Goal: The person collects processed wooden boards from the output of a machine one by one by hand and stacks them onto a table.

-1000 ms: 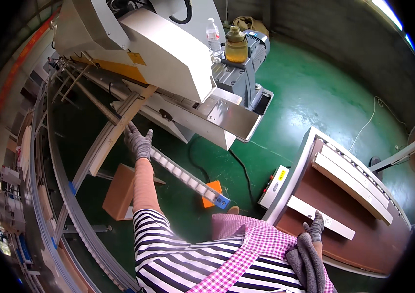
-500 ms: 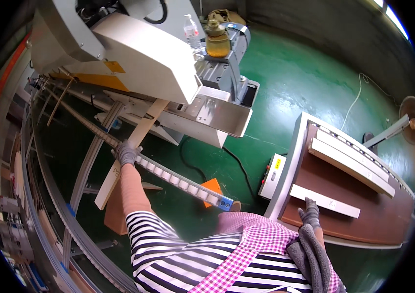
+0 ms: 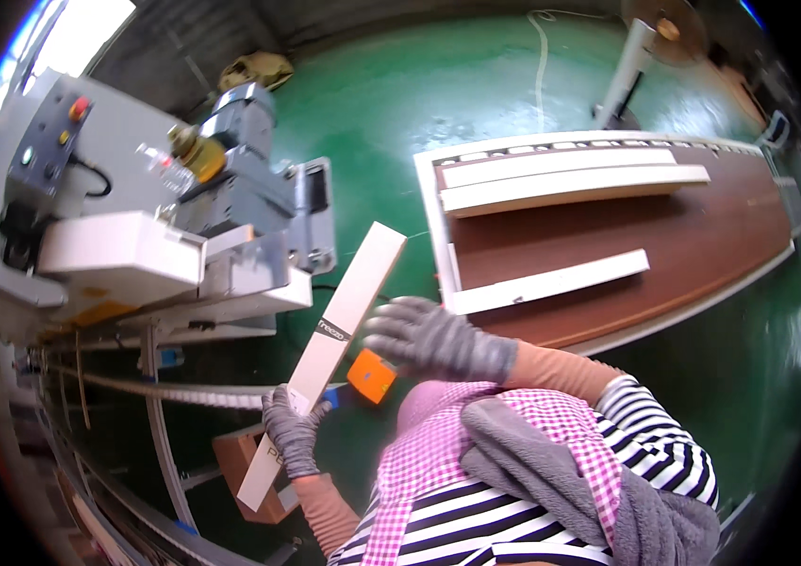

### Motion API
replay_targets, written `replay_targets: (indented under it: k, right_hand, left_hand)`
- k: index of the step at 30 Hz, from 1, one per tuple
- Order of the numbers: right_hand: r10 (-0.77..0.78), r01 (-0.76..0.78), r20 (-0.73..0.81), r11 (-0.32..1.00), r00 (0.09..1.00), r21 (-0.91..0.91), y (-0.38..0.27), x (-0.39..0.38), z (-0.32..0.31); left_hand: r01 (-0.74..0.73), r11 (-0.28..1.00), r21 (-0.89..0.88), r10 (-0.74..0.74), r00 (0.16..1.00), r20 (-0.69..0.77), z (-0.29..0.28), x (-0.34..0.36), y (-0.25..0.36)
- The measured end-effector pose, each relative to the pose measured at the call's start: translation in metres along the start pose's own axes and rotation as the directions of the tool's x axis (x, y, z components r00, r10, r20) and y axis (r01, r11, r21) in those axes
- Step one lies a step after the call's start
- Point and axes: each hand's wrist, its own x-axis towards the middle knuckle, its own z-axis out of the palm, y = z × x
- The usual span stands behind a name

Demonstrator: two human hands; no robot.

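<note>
To my right stood the brown-topped table (image 3: 716, 219); leftward, the pale machine (image 3: 117, 247). I judged it the holding step: my left hand (image 3: 292, 434) gripped a white carton (image 3: 322, 357) low down, slanting before me. My right hand (image 3: 443, 341), blurred, seemed empty, fingers loosely open; steadying needed both. The orange box (image 3: 371, 376) hardly obstructed.

Pale strip (image 3: 363, 269), white-lettered dark band (image 3: 333, 330) across it, dark letters (image 3: 274, 454) near lower end

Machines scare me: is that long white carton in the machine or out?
Out: the long white carton is in the left hand, both ends clear of the machine.
</note>
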Motion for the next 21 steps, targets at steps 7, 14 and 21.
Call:
replay_targets:
  k: [7,14,21]
  right_hand:
    - [0.23,-0.166,0.244,0.952,0.942,-0.256,0.05,-0.043,0.006]
    - [0.516,-0.482,0.321,0.856,0.794,-0.186,0.131,-0.188,-0.067]
    - [0.735,-0.673,0.239,0.678,0.635,-0.295,0.193,-0.332,-0.081]
  left_hand:
    - [-0.39,0.918,0.075,0.378,0.916,0.137,0.077,0.013,0.182]
    - [-0.658,0.752,-0.018,0.629,0.71,0.318,0.142,0.002,0.3]
    - [-0.606,0.795,-0.002,0.562,0.737,0.375,0.165,-0.034,0.305]
